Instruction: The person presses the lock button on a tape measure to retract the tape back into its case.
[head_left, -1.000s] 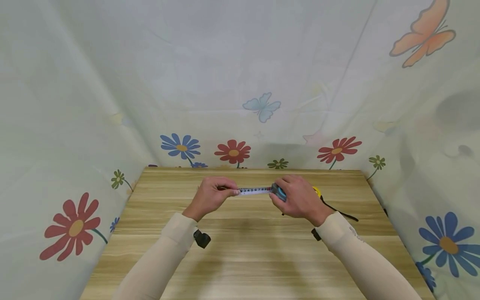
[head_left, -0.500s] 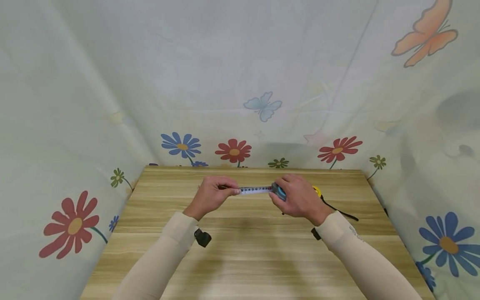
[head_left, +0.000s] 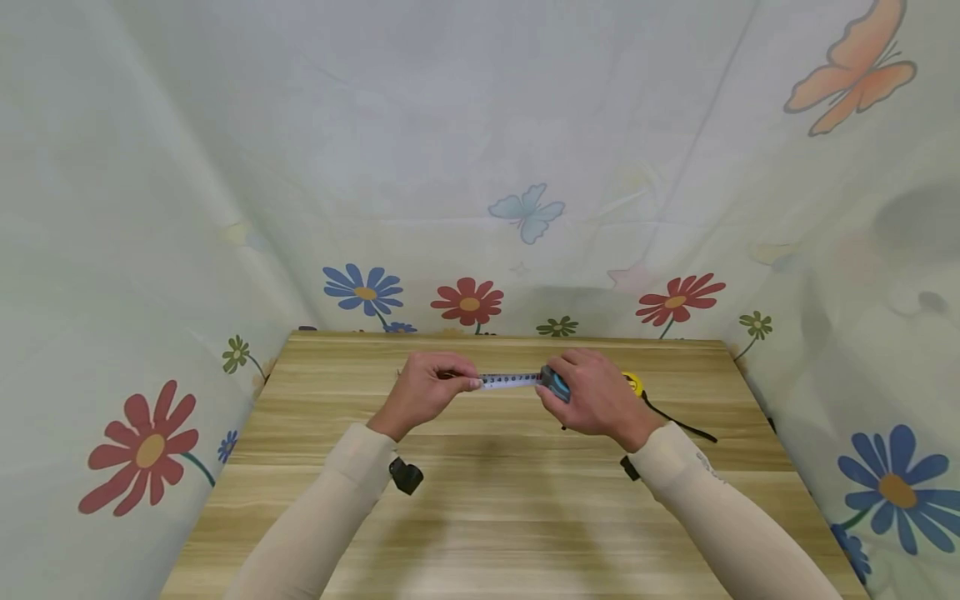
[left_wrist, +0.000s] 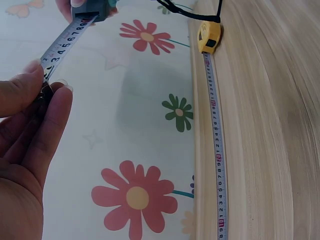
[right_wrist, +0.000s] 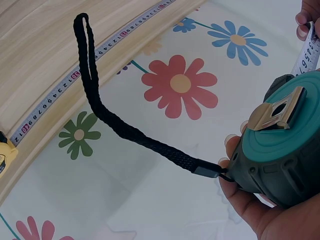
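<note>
My left hand [head_left: 429,390] pinches the end of a tape measure's blade [head_left: 512,381] between thumb and fingers; the end hook is mostly hidden by the fingertips. My right hand [head_left: 594,395] grips the grey and teal tape measure [right_wrist: 280,135] around its case. A short stretch of blade runs between the hands, raised above the table. A metal belt clip [right_wrist: 280,112] shows on the case's face, and a black wrist strap [right_wrist: 135,135] hangs from it.
Behind my right hand, a yellow tape measure [left_wrist: 208,36] sits on the wooden table [head_left: 480,517], its long blade [left_wrist: 217,145] laid out along the back edge. A black strap [head_left: 681,421] lies near it. Flower-print cloth [head_left: 420,167] surrounds the table.
My right hand has shifted very slightly left with the grey and teal tape measure, and the exposed blade looks a touch shorter. The left hand keeps its pinch, almost still.
</note>
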